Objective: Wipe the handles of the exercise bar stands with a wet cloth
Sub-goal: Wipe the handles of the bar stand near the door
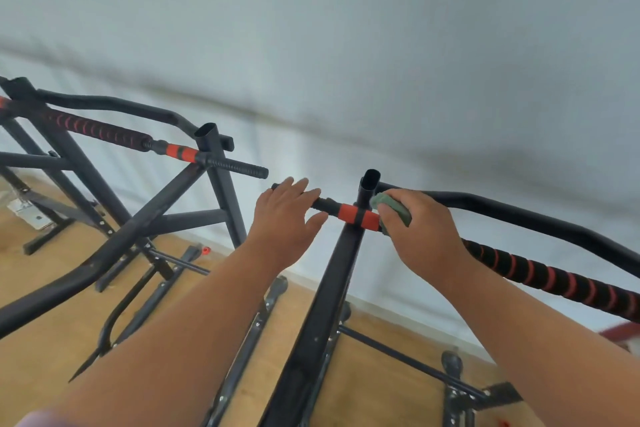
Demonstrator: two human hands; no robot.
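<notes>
Wiping is under way on the nearer stand [332,288], judging by where the hands sit. The right hand [422,229] has its fingers curled round a green cloth [393,208] and presses it against the bar just beside the orange band [356,215], close to the upright post [369,184]. The left hand [282,218] rests on the short black end of the same bar [322,203], fingers fairly straight over it and thumb below, so that grip looks loose rather than clamped.

How much has been cleaned cannot be read from the surfaces; no wet streak shows. The long padded handle [554,277], black with red spiral stripes, runs off to the right from under the right hand and probably remains to do. The second stand [214,163], well apart to the left on the wooden floor [41,357], carries a matching striped handle [100,130] with no hand near it.
</notes>
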